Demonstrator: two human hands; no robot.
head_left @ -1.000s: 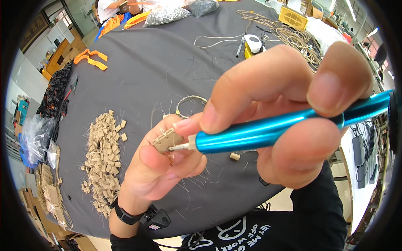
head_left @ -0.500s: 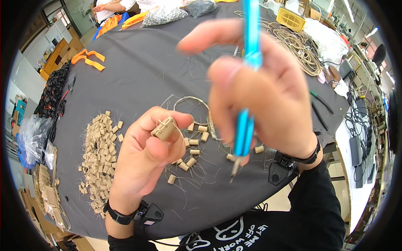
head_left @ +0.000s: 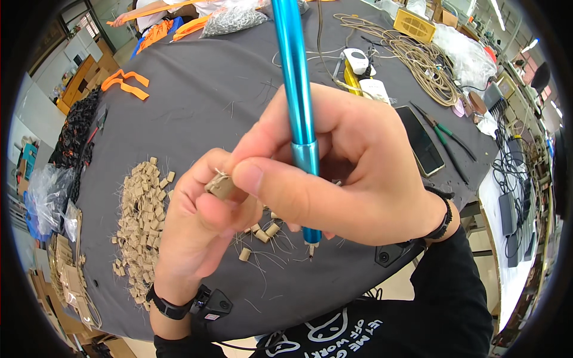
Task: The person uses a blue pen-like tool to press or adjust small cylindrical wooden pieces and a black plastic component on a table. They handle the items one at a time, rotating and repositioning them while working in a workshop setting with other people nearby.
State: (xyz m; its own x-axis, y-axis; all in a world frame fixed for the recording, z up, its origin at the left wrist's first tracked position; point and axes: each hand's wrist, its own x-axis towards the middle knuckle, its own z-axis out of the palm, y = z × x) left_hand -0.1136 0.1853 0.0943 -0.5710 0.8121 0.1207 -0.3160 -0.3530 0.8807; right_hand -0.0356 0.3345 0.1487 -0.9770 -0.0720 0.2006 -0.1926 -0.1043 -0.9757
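My left hand (head_left: 194,230) pinches a small tan fabric piece (head_left: 219,187) with thin thread at its top between thumb and fingers. My right hand (head_left: 370,173) grips a shiny blue pen-shaped tool (head_left: 292,71) with a thin metal tip, which points down. The right thumb and forefinger meet at the tan piece's thread, touching the left fingertips. Whether the thread is caught between them is hidden. Below and behind the hands lie several loose tan pieces (head_left: 261,237) with trailing threads, partly covered by my fingers.
A heap of tan pieces (head_left: 140,230) lies left on the dark cloth. To the right are green-handled pliers (head_left: 447,134), a phone (head_left: 425,146), white plugs (head_left: 374,89) and coiled cord (head_left: 427,74). Orange straps (head_left: 126,83) lie far left. A co-worker's hand (head_left: 124,19) holds orange strap at the back.
My right hand has come left and down to the tan piece, bringing the blue tool along, and its fingers have closed at the thread. The co-worker's orange strap has been raised.
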